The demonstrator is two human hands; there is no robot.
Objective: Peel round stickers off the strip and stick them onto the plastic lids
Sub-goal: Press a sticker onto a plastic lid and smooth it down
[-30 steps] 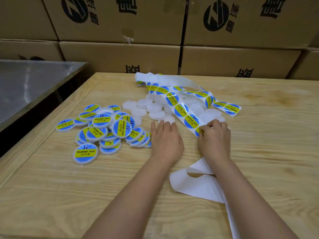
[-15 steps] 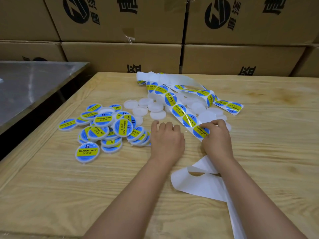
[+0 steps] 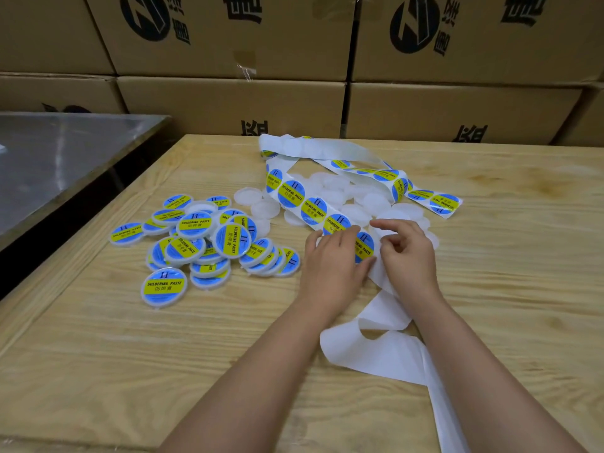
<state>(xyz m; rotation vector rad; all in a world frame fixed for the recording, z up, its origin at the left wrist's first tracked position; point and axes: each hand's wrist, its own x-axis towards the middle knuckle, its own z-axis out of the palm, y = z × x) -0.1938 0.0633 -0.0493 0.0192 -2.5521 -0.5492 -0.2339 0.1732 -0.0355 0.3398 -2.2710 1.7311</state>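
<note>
Task judged partway done. A heap of labelled lids (image 3: 209, 243) lies centre left on the bench (image 3: 130, 371). Bare lids (image 3: 359, 197) remain at upper centre, under the sticker strip (image 3: 313, 207). The left hand (image 3: 333, 266) has its grip spread, pressing the strip flat. The right hand (image 3: 408, 256) has its fingers curled at the nearest sticker (image 3: 364, 246); a pinch cannot be confirmed. Spent backing (image 3: 376, 348) trails to lower right.
</note>
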